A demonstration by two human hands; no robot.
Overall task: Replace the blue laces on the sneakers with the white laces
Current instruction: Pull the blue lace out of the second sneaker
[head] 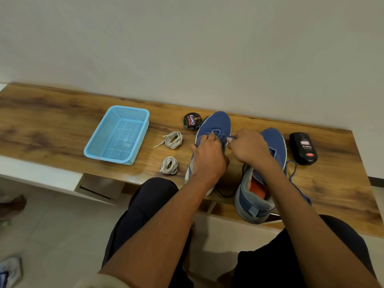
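A view from above of a person seated at a long wooden bench (62,113) that runs across the middle of the frame, against a pale wall. Two blue sneakers stand on the bench right of centre, toes pointing away. Both hands work on the left sneaker (216,123): the left hand (207,154) lies over its middle with fingers curled around the blue lace (217,133), and the right hand (249,147) pinches the same lace just beside it, at the shoe's right edge. The right sneaker (274,142) stands near the bench's front edge, partly hidden by the right forearm; its own loose blue lace (291,173) trails off its right side across the wood.

Two coiled bundles of white laces lie left of the sneakers: one (173,139) further back, the other (169,165) nearer the front edge. Further left sits a light blue mesh basket (128,110). A round black polish tin (192,120) sits just behind the left sneaker's toe. A black polish bottle (303,148) lies on its side at the right of the frame
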